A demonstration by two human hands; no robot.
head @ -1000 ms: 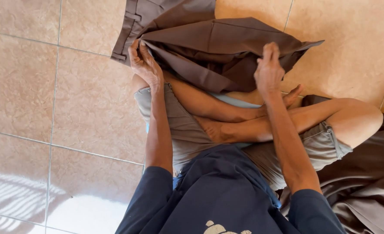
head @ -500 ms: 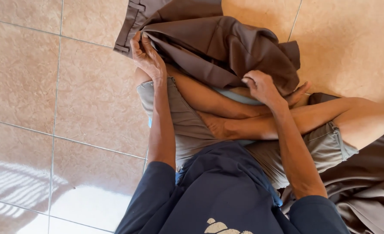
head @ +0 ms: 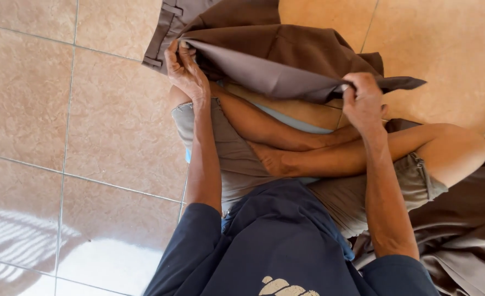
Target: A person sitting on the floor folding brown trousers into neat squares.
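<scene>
I sit cross-legged on a tiled floor with brown trousers spread over my knees. My left hand grips the fabric near the waistband with its belt loops, at the upper left. My right hand pinches a folded edge of the same trousers at the right, holding it taut so the lighter inner side shows between both hands. My crossed bare legs lie under the cloth.
Beige floor tiles stretch to the left and behind. More brown cloth is heaped at my right side on the floor. I wear a dark blue shirt and grey shorts.
My right hand moved out to the right with the fabric edge, pulling the fold straight again after drawing it in. The left hand kept its hold near the waistband.
</scene>
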